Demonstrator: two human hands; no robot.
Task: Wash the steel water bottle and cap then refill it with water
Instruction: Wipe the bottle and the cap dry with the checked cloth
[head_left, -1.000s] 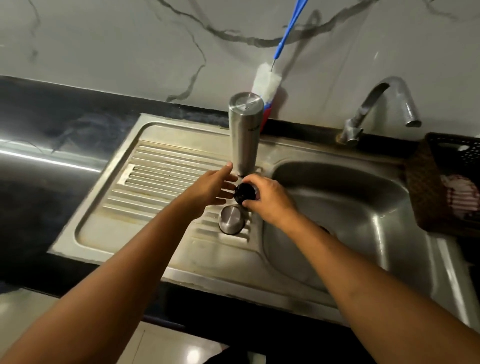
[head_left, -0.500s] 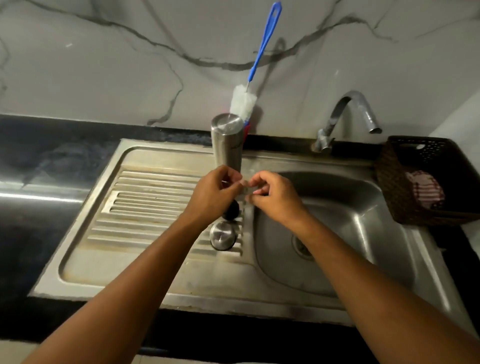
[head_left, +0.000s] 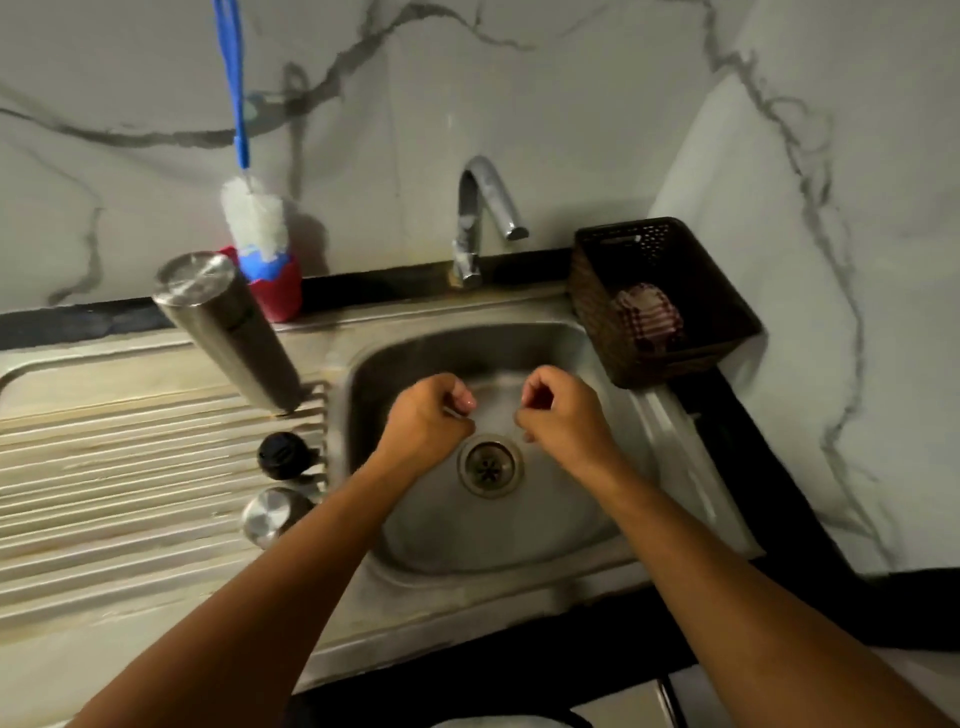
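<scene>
Over basin (head_left: 561, 525), note left hand (head_left: 423, 421) and right hand (head_left: 563, 415) curled, grip on anything impossible to tell; take stiff, probably slick bottle (head_left: 228, 332) round mid-body.

Over the steel sink basin (head_left: 363, 374), the left hand (head_left: 426, 421) and right hand (head_left: 563, 423) hang mid-basin, fingers curled. There is a narrow gap between them above the round drain (head_left: 488, 465). The curved chrome tap (head_left: 480, 218) overhangs the rear, with open room beneath its spout. The left approach is blocked along the basin edge by a tall brushed-steel bottle (head_left: 228, 332), a round black cap piece (head_left: 283, 456) and a round steel cap (head_left: 267, 514). The ribbed drainboard (head_left: 104, 467) further left is open. A dark woven basket (head_left: 675, 361) stands at the right rear rim. A red cup (head_left: 283, 296) holding a blue-handled white bottle brush (head_left: 254, 218) stands behind the bottle.
</scene>
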